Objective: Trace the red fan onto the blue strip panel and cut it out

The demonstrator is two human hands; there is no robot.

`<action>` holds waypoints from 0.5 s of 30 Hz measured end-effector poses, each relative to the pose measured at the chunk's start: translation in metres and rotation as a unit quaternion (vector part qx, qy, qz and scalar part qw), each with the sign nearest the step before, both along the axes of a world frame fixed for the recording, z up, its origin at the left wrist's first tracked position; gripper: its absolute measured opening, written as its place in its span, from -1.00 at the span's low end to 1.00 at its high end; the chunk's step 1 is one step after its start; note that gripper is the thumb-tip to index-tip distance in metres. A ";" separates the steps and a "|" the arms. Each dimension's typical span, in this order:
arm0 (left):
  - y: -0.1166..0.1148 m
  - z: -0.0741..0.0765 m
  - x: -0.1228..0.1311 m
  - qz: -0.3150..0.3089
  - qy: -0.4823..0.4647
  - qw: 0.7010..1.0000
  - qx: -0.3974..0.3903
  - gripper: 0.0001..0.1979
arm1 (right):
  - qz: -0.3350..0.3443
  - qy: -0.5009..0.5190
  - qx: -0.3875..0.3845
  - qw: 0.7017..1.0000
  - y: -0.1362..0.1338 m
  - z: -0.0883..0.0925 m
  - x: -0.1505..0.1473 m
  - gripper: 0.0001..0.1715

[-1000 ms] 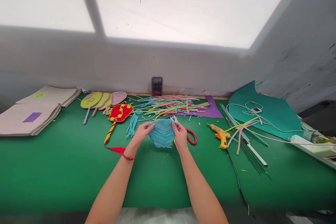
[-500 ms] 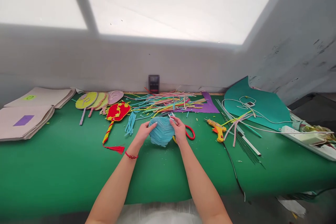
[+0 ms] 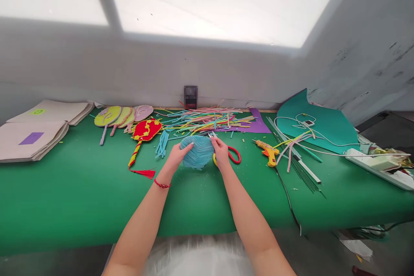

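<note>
A rounded light-blue panel of pipe cleaners laid side by side is held up over the green table between my two hands. My left hand pinches its left edge, thumb on the near face. At the right edge, the fingers of my right hand are closed on the panel. Scissors with red and yellow handles lie just behind my right hand, which partly covers them. A bundle of blue pipe cleaner pieces is left of the panel, close to a red fan with a tassel.
Behind the panel lies a pile of coloured pipe cleaners on purple sheet. Finished pastel fans and an open book are at left. A yellow glue gun, its cord, wires and a power strip occupy the right.
Both hands still hold the blue panel, which has tilted and shifted slightly left. The whole view has moved a little, so the table items appear higher.
</note>
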State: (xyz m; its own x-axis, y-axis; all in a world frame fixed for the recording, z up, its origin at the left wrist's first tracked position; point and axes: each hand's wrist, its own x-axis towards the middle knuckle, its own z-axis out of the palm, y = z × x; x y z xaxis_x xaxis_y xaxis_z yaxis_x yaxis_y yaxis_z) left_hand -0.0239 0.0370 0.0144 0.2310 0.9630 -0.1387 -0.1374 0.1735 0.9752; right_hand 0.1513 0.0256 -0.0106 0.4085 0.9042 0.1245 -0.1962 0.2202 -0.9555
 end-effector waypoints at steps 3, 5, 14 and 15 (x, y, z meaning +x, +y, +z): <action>-0.002 -0.005 0.002 -0.045 -0.009 0.999 0.006 -0.46 | 0.000 -0.001 0.008 1.000 0.002 -0.002 0.002 -0.49; -0.003 -0.008 0.005 -0.080 -0.008 0.997 0.021 -0.46 | -0.027 -0.001 0.006 1.000 0.004 -0.004 0.004 -0.48; -0.001 -0.015 0.009 -0.089 0.033 0.995 0.010 -0.42 | -0.091 0.044 -0.041 0.994 0.005 -0.012 0.002 -0.34; 0.001 -0.016 0.008 -0.074 0.021 0.997 0.001 -0.42 | -0.074 0.067 -0.049 0.994 0.004 -0.011 0.001 -0.31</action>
